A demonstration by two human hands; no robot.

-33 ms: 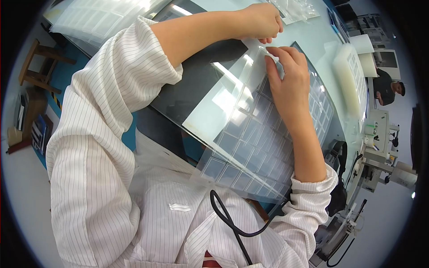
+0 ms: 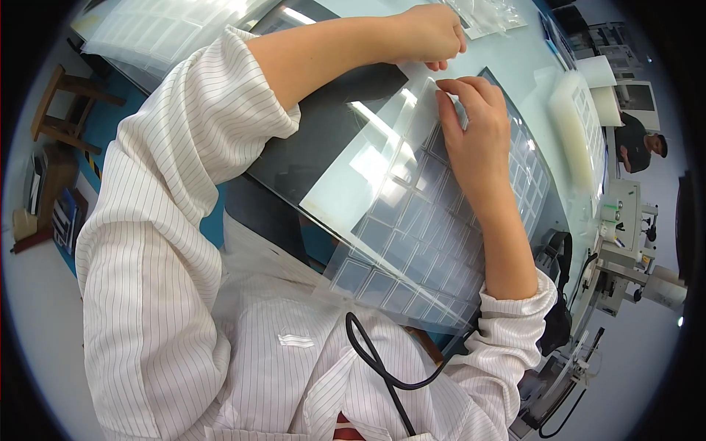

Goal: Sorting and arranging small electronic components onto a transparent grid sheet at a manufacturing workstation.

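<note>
The clear gridded film sheet (image 2: pixel 412 235) lies on the glass-topped table (image 2: pixel 529 66), spreading from the table's near edge to under both hands. The left hand (image 2: pixel 430 33) pinches the sheet's far corner. The right hand (image 2: pixel 478 128), fingers curled, pinches a film edge just beside it.

Electronics assembly workshop: striped cleanroom smock (image 2: pixel 169 294), benchtop machines (image 2: pixel 625 242), stacked trays (image 2: pixel 581 125).

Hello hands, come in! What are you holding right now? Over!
Left hand and right hand both pinch the far edge of the clear gridded sheet. Sheet lies over the dark pad. Nothing on top of it.
</note>
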